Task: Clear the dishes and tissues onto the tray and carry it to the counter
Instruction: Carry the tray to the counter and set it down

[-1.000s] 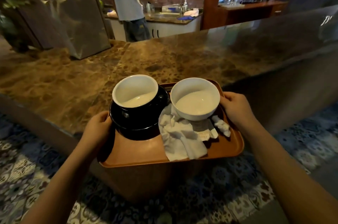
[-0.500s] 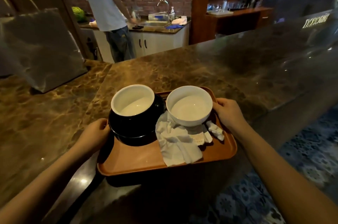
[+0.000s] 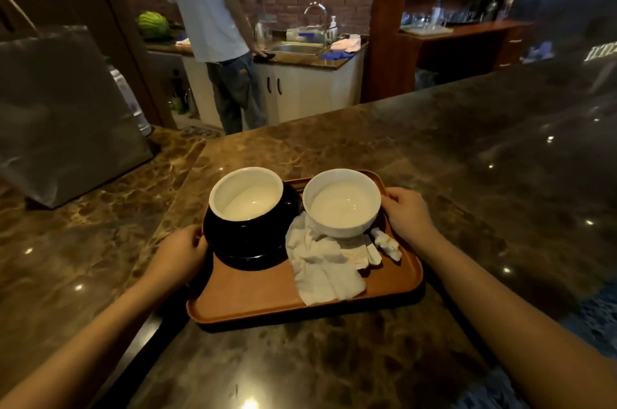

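Note:
An orange-brown tray sits on the brown marble counter in front of me. On its left stands a black bowl with a white bowl nested inside it. A second white bowl rests at the tray's back right, partly on crumpled white tissues; a small tissue wad lies beside it. My left hand grips the tray's left edge. My right hand grips its right edge.
A grey paper bag stands on the counter at the left. Behind the counter a person in a white shirt stands at a sink. A wooden shelf unit with bottles is at the back right.
The tray has moved forward from beyond the counter's edge onto the counter top, both hands still on its sides. The view has come closer to the counter.

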